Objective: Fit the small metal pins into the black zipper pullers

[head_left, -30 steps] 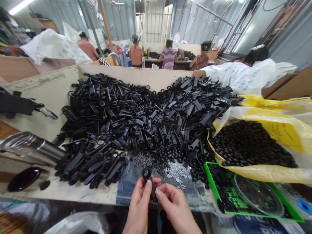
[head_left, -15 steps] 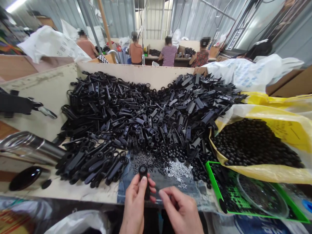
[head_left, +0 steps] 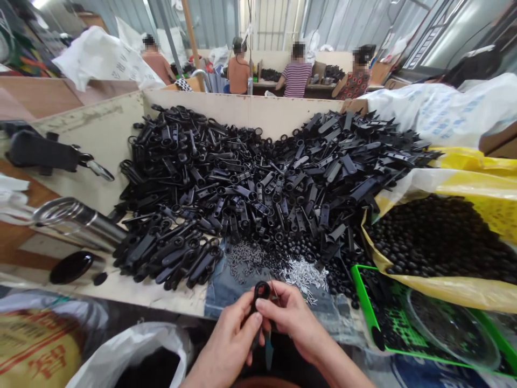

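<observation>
A black plastic part with a ring-shaped end stands upright between my hands, ring at the top, just over the table's front edge. My left hand is closed around its body, thumb along the front. At the ring's right side, my right hand presses thumb and fingers against it; whether a small piece is pinched there too is hidden. Just beyond lie a heap of silver metal pins and a pile of small grey screw-like pieces on a dark blue mat.
Behind rises a large heap of black plastic parts. Elongated black parts lie to the left, near a steel cup. On the right are a green tray and a yellow-white bag of black round pieces. Several people work farther back.
My right hand has moved in from the right and now meets the ring end of the part in my left hand. The view has shifted, so the table appears farther right and higher.
</observation>
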`<state>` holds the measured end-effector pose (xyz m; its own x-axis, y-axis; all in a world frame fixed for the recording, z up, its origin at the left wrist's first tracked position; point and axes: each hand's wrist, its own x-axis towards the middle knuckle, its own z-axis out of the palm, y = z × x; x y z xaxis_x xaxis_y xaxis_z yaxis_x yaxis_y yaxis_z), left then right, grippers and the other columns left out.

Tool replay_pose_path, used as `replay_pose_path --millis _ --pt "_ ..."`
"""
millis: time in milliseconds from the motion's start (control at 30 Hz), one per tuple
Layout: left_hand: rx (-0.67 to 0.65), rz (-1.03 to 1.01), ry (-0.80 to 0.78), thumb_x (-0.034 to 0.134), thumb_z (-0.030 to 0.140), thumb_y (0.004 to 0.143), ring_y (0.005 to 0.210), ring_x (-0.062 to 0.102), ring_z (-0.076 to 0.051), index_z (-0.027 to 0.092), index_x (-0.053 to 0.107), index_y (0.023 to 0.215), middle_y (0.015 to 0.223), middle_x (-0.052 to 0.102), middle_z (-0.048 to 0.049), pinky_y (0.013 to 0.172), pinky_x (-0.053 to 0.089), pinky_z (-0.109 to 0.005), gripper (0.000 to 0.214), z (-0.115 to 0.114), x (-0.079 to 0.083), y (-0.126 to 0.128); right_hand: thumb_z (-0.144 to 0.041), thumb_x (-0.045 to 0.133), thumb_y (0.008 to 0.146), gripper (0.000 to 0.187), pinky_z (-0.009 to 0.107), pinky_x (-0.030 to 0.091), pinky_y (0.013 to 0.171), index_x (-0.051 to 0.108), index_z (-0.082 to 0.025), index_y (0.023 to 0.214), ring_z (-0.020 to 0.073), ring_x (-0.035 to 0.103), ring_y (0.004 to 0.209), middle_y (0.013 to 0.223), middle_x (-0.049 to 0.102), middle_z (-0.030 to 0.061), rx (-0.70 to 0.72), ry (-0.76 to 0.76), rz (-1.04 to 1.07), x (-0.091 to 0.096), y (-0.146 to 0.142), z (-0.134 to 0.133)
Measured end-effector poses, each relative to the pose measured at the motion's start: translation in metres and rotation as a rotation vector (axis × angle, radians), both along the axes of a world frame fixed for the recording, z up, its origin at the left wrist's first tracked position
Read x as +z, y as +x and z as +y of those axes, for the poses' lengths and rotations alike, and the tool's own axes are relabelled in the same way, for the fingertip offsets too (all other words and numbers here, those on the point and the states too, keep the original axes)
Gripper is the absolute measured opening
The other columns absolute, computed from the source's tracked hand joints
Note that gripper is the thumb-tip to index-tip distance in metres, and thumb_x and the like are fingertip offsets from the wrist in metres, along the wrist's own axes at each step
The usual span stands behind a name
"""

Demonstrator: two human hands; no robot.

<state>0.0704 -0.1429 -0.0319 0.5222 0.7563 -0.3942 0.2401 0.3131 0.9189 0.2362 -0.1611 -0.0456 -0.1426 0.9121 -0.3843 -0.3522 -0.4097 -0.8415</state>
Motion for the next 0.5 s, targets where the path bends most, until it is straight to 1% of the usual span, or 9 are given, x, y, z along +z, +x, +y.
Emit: replay_pose_path --millis 67,133,200,267,300,333,400,500 --pt "0.049 0.046 0.036 0.056 0.05 0.096 0.05 0.05 -0.011 0.017 0.058 0.14 0.071 0.062 -0.0007 0.039 0.039 -0.017 0.055 -0.002 0.0 0.002 -0.052 0.084 0.078 0.042 0.016 0.035 0.046 0.066 -0.016 0.086 0.0081 0.053 0.049 0.061 0.06 -0.0031 0.006 0.032 -0.002 -0.003 0.0 -0.001" --pt "0.078 0.019 0.003 0.059 0.053 0.094 0.051 0.05 -0.011 0.017 0.06 0.138 0.073 0.062 -0.0011 0.037 0.037 -0.017 0.057 -0.004 -0.004 0.006 -0.053 0.083 0.078 0.042 0.017 0.037 0.046 0.066 -0.015 0.087 0.0084 0.055 0.049 0.059 0.06 -0.0032 -0.005 0.054 -0.01 -0.006 0.0 -0.002" --pt "0.126 -0.066 -0.092 0.062 0.058 0.09 0.054 0.054 -0.012 0.016 0.058 0.138 0.075 0.062 -0.0016 0.037 0.04 -0.017 0.064 -0.006 -0.01 0.011 -0.055 0.082 0.079 0.044 0.016 0.035 0.045 0.066 -0.015 0.089 0.0079 0.054 0.045 0.055 0.059 -0.0043 -0.036 0.06 -0.035 -0.009 -0.002 -0.003" --pt "0.208 -0.154 -0.195 0.065 0.062 0.086 0.057 0.057 -0.014 0.015 0.055 0.14 0.074 0.062 -0.0011 0.039 0.045 -0.018 0.072 -0.009 -0.017 0.015 -0.059 0.08 0.08 0.047 0.016 0.032 0.043 0.066 -0.015 0.09 0.0078 0.053 0.041 0.051 0.056 -0.0056 -0.068 0.056 -0.06 -0.012 -0.005 -0.003" --pt "0.244 -0.182 -0.22 0.067 0.063 0.084 0.057 0.057 -0.014 0.014 0.055 0.139 0.073 0.061 -0.0005 0.04 0.046 -0.018 0.075 -0.01 -0.02 0.016 -0.06 0.078 0.08 0.048 0.017 0.031 0.042 0.066 -0.015 0.09 0.0084 0.053 0.039 0.05 0.055 -0.006 -0.076 0.056 -0.066 -0.013 -0.007 -0.004" --pt "0.266 -0.189 -0.222 0.068 0.065 0.083 0.055 0.055 -0.013 0.014 0.057 0.137 0.07 0.06 0.0005 0.039 0.046 -0.018 0.075 -0.012 -0.022 0.017 -0.062 0.077 0.081 0.049 0.017 0.031 0.041 0.066 -0.015 0.089 0.0092 0.055 0.039 0.05 0.055 -0.006 -0.082 0.057 -0.068 -0.014 -0.008 -0.004" --pt "0.271 -0.152 -0.186 0.066 0.068 0.082 0.045 0.048 -0.009 0.014 0.06 0.132 0.065 0.057 0.0029 0.035 0.039 -0.015 0.075 -0.016 -0.024 0.017 -0.063 0.074 0.083 0.049 0.018 0.031 0.041 0.065 -0.015 0.089 0.0097 0.055 0.039 0.05 0.055 -0.0056 -0.094 0.065 -0.079 -0.016 -0.012 -0.006" --pt "0.333 -0.072 -0.186 0.065 0.073 0.08 0.038 0.039 -0.005 0.016 0.062 0.13 0.059 0.057 0.0047 0.033 0.031 -0.013 0.076 -0.02 -0.022 0.017 -0.064 0.07 0.086 0.049 0.018 0.033 0.044 0.065 -0.015 0.088 0.0088 0.054 0.041 0.052 0.056 -0.0049 -0.093 0.097 -0.103 -0.017 -0.013 -0.01"
